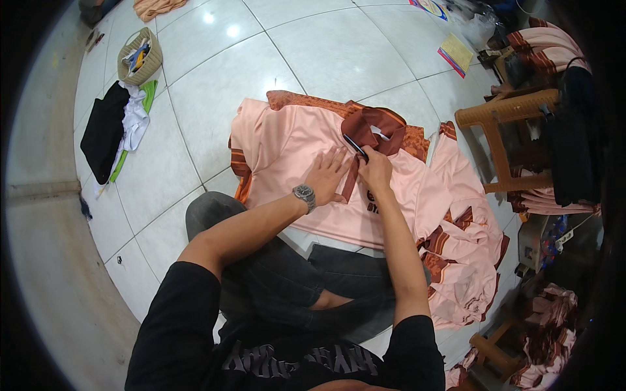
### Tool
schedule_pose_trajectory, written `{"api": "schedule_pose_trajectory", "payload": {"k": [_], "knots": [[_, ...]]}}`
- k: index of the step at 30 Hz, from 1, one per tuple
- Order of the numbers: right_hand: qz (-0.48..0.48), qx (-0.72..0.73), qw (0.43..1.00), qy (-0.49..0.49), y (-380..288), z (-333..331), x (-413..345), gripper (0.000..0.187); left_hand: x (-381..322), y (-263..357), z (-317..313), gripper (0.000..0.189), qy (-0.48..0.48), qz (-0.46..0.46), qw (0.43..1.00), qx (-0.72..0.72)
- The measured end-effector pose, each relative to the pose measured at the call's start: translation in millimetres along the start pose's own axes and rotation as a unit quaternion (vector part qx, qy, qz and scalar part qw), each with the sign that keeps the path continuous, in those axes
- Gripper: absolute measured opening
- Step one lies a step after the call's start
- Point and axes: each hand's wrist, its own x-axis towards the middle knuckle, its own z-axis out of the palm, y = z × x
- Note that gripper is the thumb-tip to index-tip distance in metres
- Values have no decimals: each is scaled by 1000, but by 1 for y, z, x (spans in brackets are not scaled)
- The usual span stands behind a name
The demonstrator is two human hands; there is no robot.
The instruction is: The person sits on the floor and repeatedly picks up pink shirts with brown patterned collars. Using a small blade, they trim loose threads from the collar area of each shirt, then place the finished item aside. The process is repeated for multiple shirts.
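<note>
A pink polo shirt with a brown collar and a brown front placket is spread on the floor before me, collar away from me. My left hand lies flat on its chest, left of the placket, palm down, holding nothing. A metal watch is on that wrist. In my right hand is a slim dark pen-like tool, its far end at the collar's lower left edge. This hand rests over the top of the placket. Dark printing shows partly beneath my right forearm.
More pink shirts are heaped at the right. A brown plastic stool stands beyond them, with a power strip nearby. At the left are a woven basket and black cloth. A yellow packet lies far right.
</note>
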Motion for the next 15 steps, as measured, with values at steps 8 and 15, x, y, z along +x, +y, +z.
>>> {"api": "schedule_pose_trajectory", "payload": {"k": [8, 15], "knots": [[80, 258, 962, 45, 14, 12, -12, 25, 5, -4, -3, 106, -44, 59, 996, 54], [215, 338, 916, 17, 30, 11, -38, 39, 6, -8, -1, 107, -45, 41, 998, 28]]}}
